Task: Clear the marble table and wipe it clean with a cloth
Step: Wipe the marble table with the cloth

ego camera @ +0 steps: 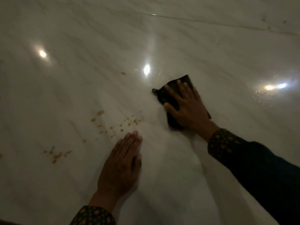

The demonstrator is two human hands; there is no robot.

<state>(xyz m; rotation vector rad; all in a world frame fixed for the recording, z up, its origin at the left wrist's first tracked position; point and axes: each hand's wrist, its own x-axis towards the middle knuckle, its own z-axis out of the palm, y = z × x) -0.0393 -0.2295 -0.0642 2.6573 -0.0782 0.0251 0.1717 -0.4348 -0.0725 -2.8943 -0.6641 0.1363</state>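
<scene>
- My right hand (pixel 188 108) lies flat on the cloth (pixel 177 98), fingers straight and spread, pressing it down onto the worktop (pixel 211 54); nothing is curled round it.
- The cloth is dark and folded; one corner sticks out beyond my fingertips, and a small loop shows at its edge on the thumb side.
- My left hand (pixel 121 166) rests palm down on the bare marble, fingers straight and close together, holding nothing.
- The two hands are well apart, the left one nearer to me and the right one reaching further out.
- I see orange-brown spots (pixel 123 124) just beyond my left fingertips, between that hand and the cloth, not touching either.
- A second patch of the same stains (pixel 56 155) lies to the outer side of my left hand, and a lone spot (pixel 123 73) sits far beyond it.
- Small water drops (pixel 259 93) glint well out to the outer side of my right hand.
- Both sleeves (pixel 227 143) are dark with a yellow pattern at the cuffs.
- Bright lamp reflections (pixel 146 69) shine on the marble beyond the cloth.
</scene>
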